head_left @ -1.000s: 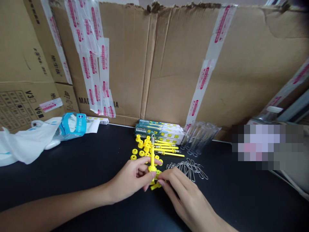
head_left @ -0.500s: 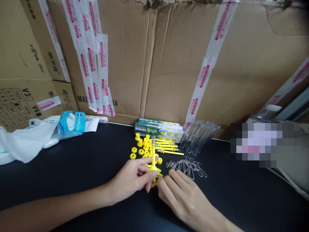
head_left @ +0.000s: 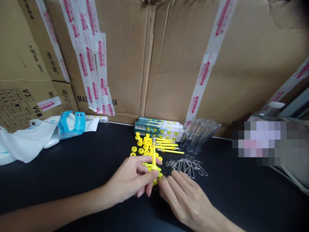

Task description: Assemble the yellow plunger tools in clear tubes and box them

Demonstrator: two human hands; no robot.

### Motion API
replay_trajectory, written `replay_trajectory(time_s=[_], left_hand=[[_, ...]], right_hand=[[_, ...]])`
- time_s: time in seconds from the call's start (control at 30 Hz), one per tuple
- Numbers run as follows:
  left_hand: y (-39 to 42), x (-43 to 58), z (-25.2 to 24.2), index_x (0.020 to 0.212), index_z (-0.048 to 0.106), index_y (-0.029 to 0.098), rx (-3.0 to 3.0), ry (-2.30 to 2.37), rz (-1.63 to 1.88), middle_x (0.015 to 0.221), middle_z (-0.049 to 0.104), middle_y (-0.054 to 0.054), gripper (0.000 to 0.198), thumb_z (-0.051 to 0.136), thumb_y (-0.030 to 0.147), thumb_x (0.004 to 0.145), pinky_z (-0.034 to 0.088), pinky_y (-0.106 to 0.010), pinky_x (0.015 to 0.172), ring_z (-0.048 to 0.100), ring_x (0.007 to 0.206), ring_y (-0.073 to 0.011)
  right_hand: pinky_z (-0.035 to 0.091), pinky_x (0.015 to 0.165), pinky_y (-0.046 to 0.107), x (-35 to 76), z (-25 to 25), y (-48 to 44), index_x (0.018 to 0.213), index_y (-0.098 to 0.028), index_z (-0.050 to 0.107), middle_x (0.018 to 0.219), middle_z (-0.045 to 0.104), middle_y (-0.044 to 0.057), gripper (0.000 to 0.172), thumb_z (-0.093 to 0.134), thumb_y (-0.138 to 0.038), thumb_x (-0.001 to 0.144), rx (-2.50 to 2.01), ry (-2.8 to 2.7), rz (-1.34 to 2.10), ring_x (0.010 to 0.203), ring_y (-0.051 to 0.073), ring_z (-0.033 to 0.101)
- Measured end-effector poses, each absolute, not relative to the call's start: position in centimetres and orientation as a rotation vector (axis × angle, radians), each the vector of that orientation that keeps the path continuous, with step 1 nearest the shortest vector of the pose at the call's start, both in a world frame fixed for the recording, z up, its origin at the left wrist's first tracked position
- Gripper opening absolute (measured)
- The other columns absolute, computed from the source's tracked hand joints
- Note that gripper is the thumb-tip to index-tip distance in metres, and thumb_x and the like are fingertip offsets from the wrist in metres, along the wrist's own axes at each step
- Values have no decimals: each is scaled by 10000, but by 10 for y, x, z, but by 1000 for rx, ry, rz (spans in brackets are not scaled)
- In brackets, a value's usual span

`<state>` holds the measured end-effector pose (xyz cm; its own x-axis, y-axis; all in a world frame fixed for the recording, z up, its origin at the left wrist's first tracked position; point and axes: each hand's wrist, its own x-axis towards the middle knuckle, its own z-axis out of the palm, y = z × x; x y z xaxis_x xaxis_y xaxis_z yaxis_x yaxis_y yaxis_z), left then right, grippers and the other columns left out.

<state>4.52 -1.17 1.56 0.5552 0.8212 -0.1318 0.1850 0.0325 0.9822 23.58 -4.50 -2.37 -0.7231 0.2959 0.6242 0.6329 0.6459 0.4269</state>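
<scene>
My left hand (head_left: 130, 178) pinches an upright yellow plastic rod (head_left: 153, 157) with a metal spring tip, standing on the black table (head_left: 84, 161). My right hand (head_left: 185, 199) rests beside it, its fingertips pressing small yellow parts (head_left: 157, 176) at the rod's base. Just behind lie several yellow caps (head_left: 140, 146) and more yellow rods (head_left: 167, 148). A heap of bent metal wire hooks (head_left: 189, 165) lies right of the rod, near my right fingers.
Green printed boxes (head_left: 158, 127) and clear plastic sleeves (head_left: 200, 133) lie at the back against taped cardboard walls (head_left: 169, 64). A white plastic bag and a blue tissue pack (head_left: 72, 124) sit at the left. More clutter stands at the right edge.
Both hands stayed around the yellow rod. My right fingers drew slightly back and lower at its base, and the view tilted a little.
</scene>
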Motion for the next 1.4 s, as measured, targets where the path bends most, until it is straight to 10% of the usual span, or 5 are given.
replay_trajectory(time_s=[1.4], left_hand=[[-8, 46, 15, 1047, 631, 86, 1321, 863, 495, 456, 556, 60, 302, 624, 327, 867, 401, -128, 281, 475, 318, -76]], right_hand=[[351, 585, 337, 235, -22, -46, 794, -130, 604, 601, 542, 9, 245, 453, -63, 975, -710, -2302, -856, 556, 182, 448]])
